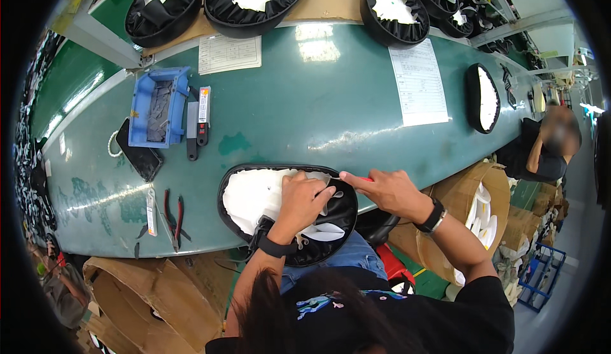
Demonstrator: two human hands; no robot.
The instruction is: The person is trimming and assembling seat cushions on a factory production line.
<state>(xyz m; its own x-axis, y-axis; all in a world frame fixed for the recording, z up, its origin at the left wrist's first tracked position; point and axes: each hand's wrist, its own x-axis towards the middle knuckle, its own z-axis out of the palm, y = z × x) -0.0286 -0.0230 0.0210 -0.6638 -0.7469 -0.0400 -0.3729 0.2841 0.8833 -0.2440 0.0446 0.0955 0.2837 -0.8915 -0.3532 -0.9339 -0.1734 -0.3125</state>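
An oval pad (349,220) lies at the table's near edge, partly over my lap. It has a black gathered cover and a white inner board (247,195). My left hand (301,202) is closed on the pad, with bent fingers pressing near the board's right end. My right hand (391,192) is closed around a slim tool with a red handle (364,178), held against the far right rim. The tool's tip is too small to make out. A loose white flap (323,232) sticks up inside the pad, below my left hand.
Left of the pad are red-handled pliers (173,217), a phone (140,153), a blue bin (153,109) and utility knives (198,122). More black pads (254,1) sit on the back shelf; another pad (484,98) stands right. Cardboard boxes (137,297) flank me. A person (541,141) sits at right.
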